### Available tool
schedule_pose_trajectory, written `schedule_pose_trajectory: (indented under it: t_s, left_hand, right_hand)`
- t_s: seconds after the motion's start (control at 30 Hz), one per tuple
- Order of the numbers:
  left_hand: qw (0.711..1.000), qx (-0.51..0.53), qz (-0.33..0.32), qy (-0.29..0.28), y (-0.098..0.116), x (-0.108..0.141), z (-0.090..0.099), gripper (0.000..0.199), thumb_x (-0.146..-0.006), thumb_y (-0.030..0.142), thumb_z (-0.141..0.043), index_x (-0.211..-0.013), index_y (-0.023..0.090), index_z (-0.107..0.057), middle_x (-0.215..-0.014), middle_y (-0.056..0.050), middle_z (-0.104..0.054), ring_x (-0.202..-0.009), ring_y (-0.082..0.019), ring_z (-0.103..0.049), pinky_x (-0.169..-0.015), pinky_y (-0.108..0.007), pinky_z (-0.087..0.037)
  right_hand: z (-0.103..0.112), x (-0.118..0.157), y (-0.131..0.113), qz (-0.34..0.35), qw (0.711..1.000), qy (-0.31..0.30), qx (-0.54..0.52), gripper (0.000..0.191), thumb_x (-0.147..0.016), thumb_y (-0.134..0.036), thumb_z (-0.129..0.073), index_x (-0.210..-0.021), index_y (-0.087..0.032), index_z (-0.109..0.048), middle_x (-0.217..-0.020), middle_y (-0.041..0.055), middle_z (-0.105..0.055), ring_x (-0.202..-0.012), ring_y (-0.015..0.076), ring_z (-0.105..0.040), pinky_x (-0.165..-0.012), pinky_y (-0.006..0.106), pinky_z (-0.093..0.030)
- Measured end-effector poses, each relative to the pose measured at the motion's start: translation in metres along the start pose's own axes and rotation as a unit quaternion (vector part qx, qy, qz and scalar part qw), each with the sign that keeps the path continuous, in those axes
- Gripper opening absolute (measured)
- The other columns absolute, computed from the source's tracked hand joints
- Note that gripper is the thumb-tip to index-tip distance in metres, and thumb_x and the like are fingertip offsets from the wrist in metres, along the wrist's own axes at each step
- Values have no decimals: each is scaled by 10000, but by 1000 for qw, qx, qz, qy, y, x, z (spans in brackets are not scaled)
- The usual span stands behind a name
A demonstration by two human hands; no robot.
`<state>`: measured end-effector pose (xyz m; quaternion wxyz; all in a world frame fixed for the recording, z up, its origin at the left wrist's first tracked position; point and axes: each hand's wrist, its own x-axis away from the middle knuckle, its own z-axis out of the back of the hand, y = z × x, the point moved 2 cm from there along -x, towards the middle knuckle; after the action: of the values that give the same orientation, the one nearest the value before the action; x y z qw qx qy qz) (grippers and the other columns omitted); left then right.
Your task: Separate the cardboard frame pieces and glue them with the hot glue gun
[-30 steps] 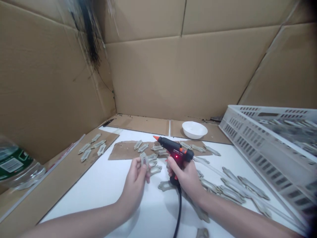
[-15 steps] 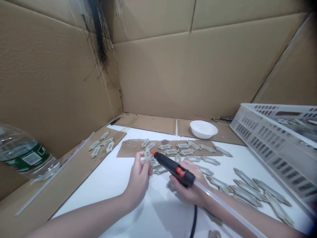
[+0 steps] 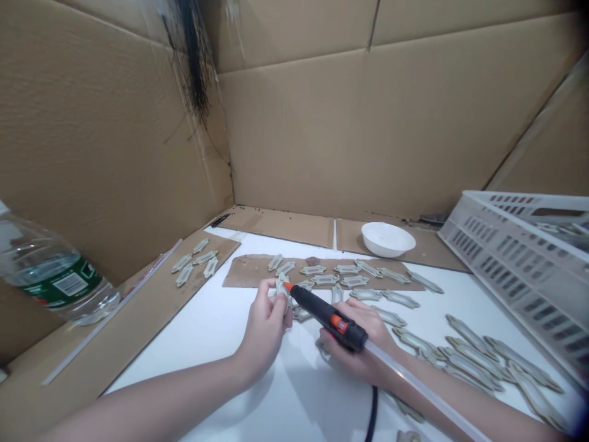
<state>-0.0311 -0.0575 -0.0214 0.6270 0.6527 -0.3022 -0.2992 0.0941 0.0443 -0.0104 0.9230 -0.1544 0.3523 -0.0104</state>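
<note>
My left hand (image 3: 269, 325) pinches a small pale ornate frame-like piece (image 3: 282, 285) between thumb and fingers, over the white table. My right hand (image 3: 363, 334) is wrapped round a black hot glue gun (image 3: 322, 312) with a clear glue stick (image 3: 414, 383) in its back end. The orange nozzle (image 3: 288, 286) meets or nearly meets the held piece; I cannot tell if they touch. Several similar pieces (image 3: 325, 280) lie beyond my hands on a cardboard strip (image 3: 243, 273), and longer ones (image 3: 473, 359) are scattered to the right.
At the back stands a white bowl (image 3: 388, 239). A white plastic crate (image 3: 501, 258) with more pieces is at the right. On the left are a water bottle (image 3: 59, 276) and several pieces (image 3: 184, 274) on cardboard. Cardboard walls (image 3: 350, 135) enclose the table. A black cord (image 3: 373, 411) hangs near my right wrist.
The whole view has shifted slightly, so things sit a little further right. Both hands keep their holds, with the nozzle still at the held piece.
</note>
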Motion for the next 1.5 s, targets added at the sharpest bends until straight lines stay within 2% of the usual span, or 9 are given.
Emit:
schedule_pose_trajectory:
  t_s: [0.2,0.47,0.67,1.2,1.37,1.43,1.5]
  left_hand:
    - [1000,1,8,24,1,1,-1,273,-778,424,-432,-908,184,-433,-473,65,-421,-410,-65,-335,-414,-159,-255]
    - [1000,-27,-4,5,-2,1,1,295,-813,451,-366,-957,197,-406,-474,72,-408,-410,-65,-313,-396,-162,-233]
    - [997,-65,-28,16,0,1,1,266,-816,447,-368,-939,213,-393,-481,73,-413,-448,-74,-346,-437,-166,-279]
    - [995,-94,-19,28,-6,-4,4,219,-819,418,-371,-907,218,-390,-480,80,-348,-428,-66,-288,-386,-161,-213]
    - [997,-75,-15,28,-11,-6,7,144,-818,346,-388,-890,222,-380,-489,79,-364,-433,-66,-303,-393,-158,-233]
    - [997,-64,-13,27,-10,-6,7,114,-819,325,-385,-876,228,-367,-488,84,-349,-426,-65,-291,-392,-158,-230]
    - [998,-54,-10,28,-8,-6,7,112,-826,337,-370,-869,235,-353,-487,87,-333,-423,-66,-281,-393,-160,-230]
  right_hand:
    - [-2,0,1,-5,1000,1,12,89,-737,-202,-471,-691,-206,-396,-551,-24,-484,-475,112,-407,-523,254,-339]
    - [-2,1,0,-10,1000,-7,18,98,-742,-196,-475,-699,-204,-388,-552,-25,-494,-475,112,-428,-535,260,-343]
    - [-2,0,-2,-12,999,-12,29,89,-746,-203,-468,-700,-199,-392,-541,-27,-501,-467,107,-429,-532,256,-341]
    - [-2,0,-6,-20,996,3,92,92,-743,-216,-463,-666,-188,-422,-513,-23,-493,-443,110,-421,-506,235,-315]
    - [-3,0,-2,-72,993,-14,93,116,-749,-255,-460,-654,-188,-446,-494,-14,-498,-454,134,-442,-518,249,-330]
    - [0,-3,3,-133,987,-21,82,158,-766,-302,-440,-666,-184,-474,-525,8,-526,-483,153,-470,-520,258,-343]
    - [4,-6,9,-224,972,-42,52,231,-783,-370,-417,-686,-180,-505,-548,23,-546,-506,168,-493,-509,261,-354]
